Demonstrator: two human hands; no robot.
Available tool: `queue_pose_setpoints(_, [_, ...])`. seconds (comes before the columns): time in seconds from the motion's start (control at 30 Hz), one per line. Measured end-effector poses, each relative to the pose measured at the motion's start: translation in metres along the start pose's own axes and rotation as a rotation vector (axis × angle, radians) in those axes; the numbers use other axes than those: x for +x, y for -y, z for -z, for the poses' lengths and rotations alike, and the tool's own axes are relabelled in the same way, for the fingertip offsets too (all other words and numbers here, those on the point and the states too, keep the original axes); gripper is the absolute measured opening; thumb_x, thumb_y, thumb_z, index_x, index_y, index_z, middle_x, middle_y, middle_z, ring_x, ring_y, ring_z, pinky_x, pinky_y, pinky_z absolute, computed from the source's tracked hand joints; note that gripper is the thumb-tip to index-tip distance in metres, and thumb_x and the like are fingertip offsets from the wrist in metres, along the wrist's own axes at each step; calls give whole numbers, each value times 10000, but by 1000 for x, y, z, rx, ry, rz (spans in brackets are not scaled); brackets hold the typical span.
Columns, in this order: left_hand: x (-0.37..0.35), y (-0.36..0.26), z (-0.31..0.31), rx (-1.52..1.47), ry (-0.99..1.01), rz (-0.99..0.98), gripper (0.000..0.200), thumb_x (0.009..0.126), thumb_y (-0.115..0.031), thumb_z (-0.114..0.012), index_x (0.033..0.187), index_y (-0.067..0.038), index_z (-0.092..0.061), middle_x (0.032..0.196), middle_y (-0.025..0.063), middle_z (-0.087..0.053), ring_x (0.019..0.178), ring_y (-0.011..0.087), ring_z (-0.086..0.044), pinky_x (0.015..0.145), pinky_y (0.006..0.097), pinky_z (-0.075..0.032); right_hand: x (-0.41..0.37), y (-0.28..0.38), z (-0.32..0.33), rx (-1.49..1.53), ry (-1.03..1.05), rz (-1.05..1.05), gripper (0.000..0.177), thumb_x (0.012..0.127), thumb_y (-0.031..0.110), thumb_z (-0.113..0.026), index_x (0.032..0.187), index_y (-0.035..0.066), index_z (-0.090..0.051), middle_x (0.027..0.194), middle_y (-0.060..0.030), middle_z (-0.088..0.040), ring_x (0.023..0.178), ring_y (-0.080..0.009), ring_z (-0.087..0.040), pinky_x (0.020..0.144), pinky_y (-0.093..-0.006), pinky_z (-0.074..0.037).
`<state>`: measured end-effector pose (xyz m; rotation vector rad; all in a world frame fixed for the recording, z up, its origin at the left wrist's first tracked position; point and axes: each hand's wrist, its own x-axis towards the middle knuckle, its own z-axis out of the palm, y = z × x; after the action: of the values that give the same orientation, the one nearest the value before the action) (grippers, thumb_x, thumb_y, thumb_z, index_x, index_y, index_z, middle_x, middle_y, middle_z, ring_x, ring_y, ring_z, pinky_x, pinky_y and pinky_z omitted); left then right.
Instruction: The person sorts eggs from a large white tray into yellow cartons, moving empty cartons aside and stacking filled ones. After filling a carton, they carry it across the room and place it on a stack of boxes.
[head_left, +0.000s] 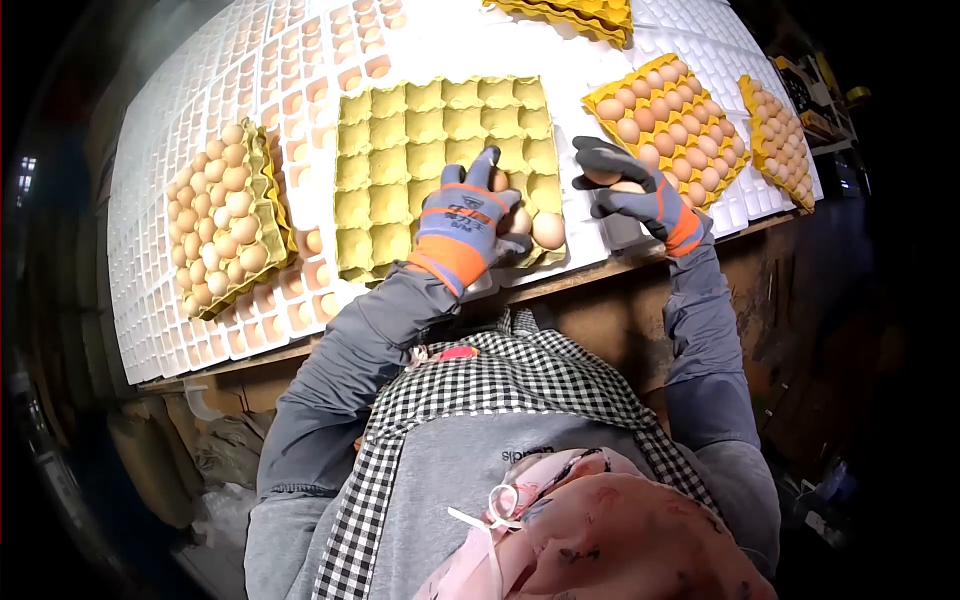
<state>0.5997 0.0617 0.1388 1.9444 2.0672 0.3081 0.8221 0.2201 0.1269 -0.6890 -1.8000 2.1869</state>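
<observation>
My left hand [462, 215], in a grey and orange work glove, is closed over eggs at the right side of a yellow egg tray [385, 185]. One egg [548, 230] sits in the tray's near right corner, just beside my thumb. Most of the tray's other cups hold nothing. To the right of the tray, my right hand [640, 195], gloved alike, is curled around eggs [628, 187], with two showing between fingers and thumb. It hovers by the near left corner of an orange tray full of eggs [690, 135].
A stacked tray heaped with eggs [215, 225] stands at the left on white foam trays [170, 330] with eggs in their cups. Another full tray [782, 140] lies at the far right. Stacked yellow trays [575, 15] are at the back. The wooden table edge [560, 285] runs in front of me.
</observation>
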Motion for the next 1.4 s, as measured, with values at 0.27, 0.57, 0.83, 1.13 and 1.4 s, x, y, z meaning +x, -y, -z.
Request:
queue_pose_setpoints(0.27, [-40,68,41,-1899,-172,231,489,967,-318,-551,1368,-58,-448,1129,77,-602,928,174,-611,756,306,-538,26,36,-70,-1394,75,-64,513,628,372,-795,1076,149,-682,1466,-173,-346,1238,-392,-459,967,-454,-449])
queue_pose_setpoints(0.57, [93,249,93,-286,-406,89,627,711,-275,-813,1294,-254,-584,1357,186,-414,1244,341,-447,1014,404,-412,290,42,-47,-1051,-266,232,612,642,362,-814,1209,197,-652,1479,-161,-297,1295,-355,-396,1037,-415,-406])
queue_pose_setpoints(0.83, [167,311,12,-247,-44,88,547,853,-366,-639,1371,-309,-471,1301,224,-478,1206,396,-474,981,452,-428,412,13,-53,-1264,-100,-63,523,843,401,-585,1338,240,-537,1309,-158,-532,1167,-326,-540,970,-415,-444])
queue_pose_setpoints(1.13, [179,322,50,-107,289,499,542,816,-477,-647,1217,-114,-628,1143,182,-638,1063,328,-601,934,393,-459,505,-14,-41,-1476,-232,115,563,915,506,-439,1386,197,-456,1485,-56,-380,1370,-266,-340,1113,-409,-261])
queue_pose_setpoints(1.4, [285,300,16,-939,-370,-159,393,863,-152,-651,1245,-76,-596,1248,88,-581,1189,209,-518,1011,326,-404,201,80,-77,-407,-412,147,449,888,15,-560,1332,-2,-495,1262,-122,-597,1168,-165,-543,964,-280,-436])
